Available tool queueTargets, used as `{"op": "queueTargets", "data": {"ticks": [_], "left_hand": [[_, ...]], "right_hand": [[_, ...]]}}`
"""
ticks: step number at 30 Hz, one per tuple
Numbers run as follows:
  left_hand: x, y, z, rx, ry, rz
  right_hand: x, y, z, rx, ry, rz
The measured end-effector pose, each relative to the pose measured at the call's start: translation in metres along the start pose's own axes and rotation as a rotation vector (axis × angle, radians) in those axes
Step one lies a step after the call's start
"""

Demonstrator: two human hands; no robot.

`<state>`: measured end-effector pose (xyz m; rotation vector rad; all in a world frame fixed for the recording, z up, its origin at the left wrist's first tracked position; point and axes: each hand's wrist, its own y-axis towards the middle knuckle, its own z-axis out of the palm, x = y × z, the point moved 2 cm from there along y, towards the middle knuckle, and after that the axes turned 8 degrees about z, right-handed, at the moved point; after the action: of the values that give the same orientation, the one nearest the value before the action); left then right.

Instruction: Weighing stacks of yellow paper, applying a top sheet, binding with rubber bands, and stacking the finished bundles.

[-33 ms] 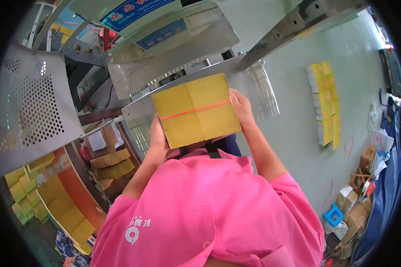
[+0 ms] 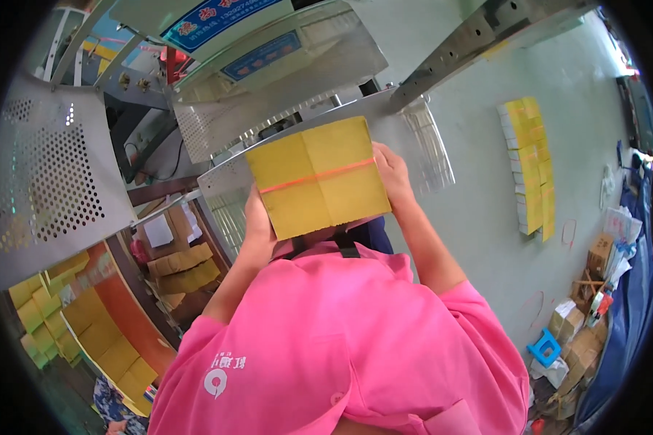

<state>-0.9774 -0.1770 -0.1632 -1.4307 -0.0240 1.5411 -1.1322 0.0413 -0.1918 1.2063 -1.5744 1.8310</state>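
In front of my chest is a yellow, paper-like bundle [image 2: 330,199], with an orange-pink band across its middle and a faint crease running from its far edge to its near edge. My left hand [image 2: 258,217] grips its left side, while my right hand [image 2: 392,174] holds the opposite edge. The fingers of both hands are partly hidden behind the bundle. Just beyond it lies a metal machine table [image 2: 228,170], with a perforated, see-through guard [image 2: 290,80] above.
A perforated metal panel [image 2: 51,159] stands at left, above stacked yellow sheets [image 2: 105,333]. A metal beam [image 2: 486,43] crosses the far right. Banded yellow-topped stacks [image 2: 530,159] line the floor at right. Farther along are a blue plastic stool [image 2: 544,348], cardboard boxes [image 2: 580,355] and a blue sheet [image 2: 624,290].
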Motion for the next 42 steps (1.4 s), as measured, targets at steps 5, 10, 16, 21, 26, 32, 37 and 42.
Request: {"op": "queueTargets", "data": {"ticks": [5, 10, 16, 21, 26, 32, 37, 42], "left_hand": [[-0.015, -0.020, 0.010, 0.059, -0.054, 0.081], [0.014, -0.004, -0.013, 0.126, 0.629, 0.463], [0.006, -0.030, -0.002, 0.189, 0.356, 0.494], [0.009, -0.024, -0.005, 0.227, 0.333, 0.510], [0.007, -0.021, -0.012, 0.234, 0.511, 0.556], [-0.004, -0.033, 0.002, 0.141, 0.620, 0.750], [-0.005, -0.029, -0.002, 0.174, 0.660, 0.701], [0.000, 0.021, -0.043, -0.062, 0.209, 0.418]], "right_hand": [[0.008, -0.016, -0.014, -0.043, -0.008, -0.043], [-0.002, 0.002, -0.027, -0.147, -0.184, -0.049], [-0.011, -0.002, -0.024, -0.083, 0.102, 0.038], [-0.010, -0.003, -0.024, -0.083, 0.150, 0.056], [-0.013, 0.002, -0.023, -0.091, 0.178, 0.061], [-0.018, 0.009, -0.022, -0.104, 0.104, 0.043], [-0.010, 0.002, -0.025, -0.090, 0.063, 0.054], [0.001, 0.003, -0.048, -0.119, 0.199, 0.016]]}}
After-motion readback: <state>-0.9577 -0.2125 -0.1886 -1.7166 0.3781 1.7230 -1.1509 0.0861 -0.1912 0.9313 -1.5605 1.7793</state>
